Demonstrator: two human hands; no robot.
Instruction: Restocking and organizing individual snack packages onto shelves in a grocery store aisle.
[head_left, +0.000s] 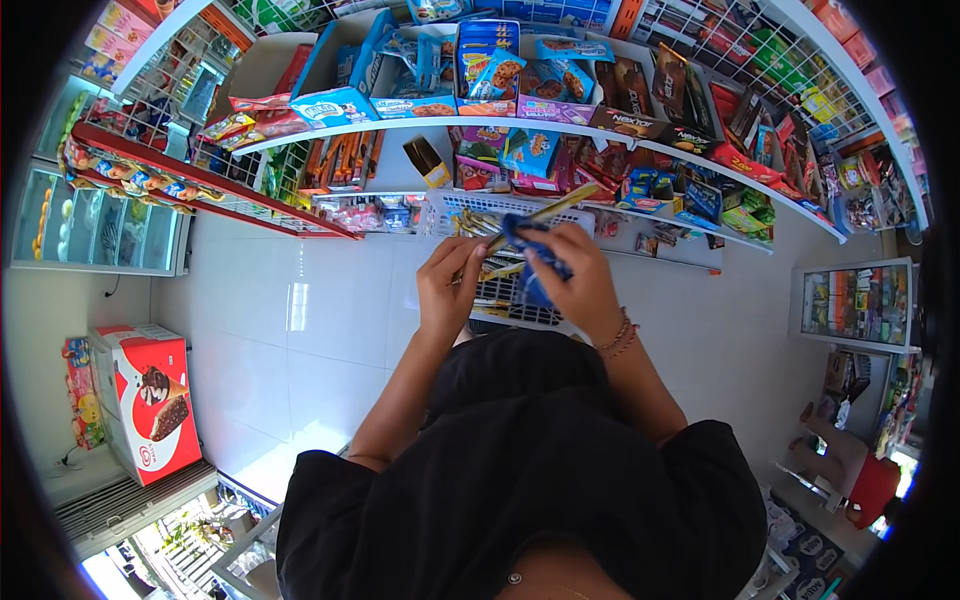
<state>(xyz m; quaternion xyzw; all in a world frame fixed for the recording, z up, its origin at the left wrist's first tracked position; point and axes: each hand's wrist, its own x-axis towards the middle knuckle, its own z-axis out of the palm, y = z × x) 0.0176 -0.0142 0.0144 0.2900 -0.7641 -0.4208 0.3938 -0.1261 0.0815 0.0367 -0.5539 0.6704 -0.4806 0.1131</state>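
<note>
My left hand (450, 281) grips one end of a long, flat, gold-wrapped snack bar (566, 202), which slants up to the right. A dark blue cloth (541, 281) is bunched in my right hand (577, 276). Part of that cloth wraps around the bar's middle; it is slightly blurred. Below both hands sits a white plastic basket (442, 204) with an open grid. Several gold and dark snack packets (476, 223) lie inside it, partly hidden by my hands and the cloth.
Ahead, a white shelf (450, 124) carries boxes of biscuits. Beneath it, a small black-and-yellow display box (426, 161) stands among other snacks. An ice cream freezer (150, 405) is at left, a glass display case (855, 304) at right. Another person (862, 480) is at the far right.
</note>
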